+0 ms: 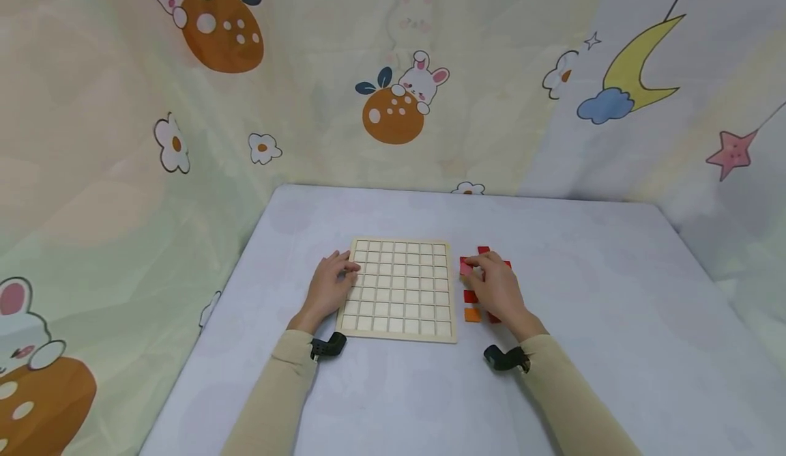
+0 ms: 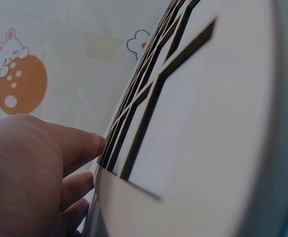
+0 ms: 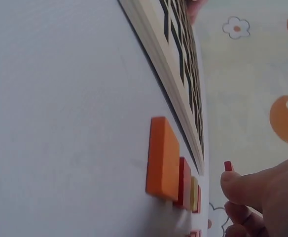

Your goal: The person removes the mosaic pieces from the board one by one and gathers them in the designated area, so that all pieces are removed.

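Observation:
A pale wooden grid board [image 1: 399,292] lies flat on the table, its square cells bare. My left hand [image 1: 331,282] rests at its left edge, with fingers loosely extended and a fingertip touching the board's rim in the left wrist view. Beyond the board's right edge, my right hand [image 1: 497,285] pinches a small red tile [image 3: 228,166] between thumb and fingers, above the loose tiles. Below that hand lie an orange tile [image 1: 472,315] and a red tile [image 1: 470,297]. Part of the tile group is hidden under the right hand.
More red tiles show at the far side [image 1: 484,250] and right side [image 1: 507,264] of the right hand. A yellowish tile [image 3: 194,192] stands in line behind the orange one. The white table [image 1: 393,401] meets a printed cloth backdrop [image 1: 319,101] at the back.

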Available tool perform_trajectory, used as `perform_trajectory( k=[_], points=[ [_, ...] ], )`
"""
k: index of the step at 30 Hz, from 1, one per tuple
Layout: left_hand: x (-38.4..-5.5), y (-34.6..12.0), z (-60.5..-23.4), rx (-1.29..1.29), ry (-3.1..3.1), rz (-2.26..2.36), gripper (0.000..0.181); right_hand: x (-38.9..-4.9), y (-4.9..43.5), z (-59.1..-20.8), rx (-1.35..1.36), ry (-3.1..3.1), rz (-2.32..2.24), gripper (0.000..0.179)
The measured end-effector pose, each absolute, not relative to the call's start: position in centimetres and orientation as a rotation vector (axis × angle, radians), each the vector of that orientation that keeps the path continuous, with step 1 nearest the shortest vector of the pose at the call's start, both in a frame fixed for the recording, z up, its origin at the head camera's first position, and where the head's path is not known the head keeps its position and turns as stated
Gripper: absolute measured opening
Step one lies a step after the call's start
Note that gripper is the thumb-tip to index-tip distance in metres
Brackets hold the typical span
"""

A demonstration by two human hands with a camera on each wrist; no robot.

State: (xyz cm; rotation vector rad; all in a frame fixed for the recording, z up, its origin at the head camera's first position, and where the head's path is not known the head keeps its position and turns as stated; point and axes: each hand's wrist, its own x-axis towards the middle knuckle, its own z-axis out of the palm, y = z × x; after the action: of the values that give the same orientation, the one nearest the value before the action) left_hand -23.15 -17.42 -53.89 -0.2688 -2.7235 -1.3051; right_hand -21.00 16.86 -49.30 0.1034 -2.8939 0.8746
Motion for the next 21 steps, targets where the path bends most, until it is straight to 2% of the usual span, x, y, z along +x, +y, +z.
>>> perform_trajectory(
  k=[21],
  points=[
    [-23.1,-17.2,-53.8,-0.239,-2.746,-1.294,0.016,-19.5,22.0,-50.8,-0.077,-2.836,0.89,0.04]
  ],
)
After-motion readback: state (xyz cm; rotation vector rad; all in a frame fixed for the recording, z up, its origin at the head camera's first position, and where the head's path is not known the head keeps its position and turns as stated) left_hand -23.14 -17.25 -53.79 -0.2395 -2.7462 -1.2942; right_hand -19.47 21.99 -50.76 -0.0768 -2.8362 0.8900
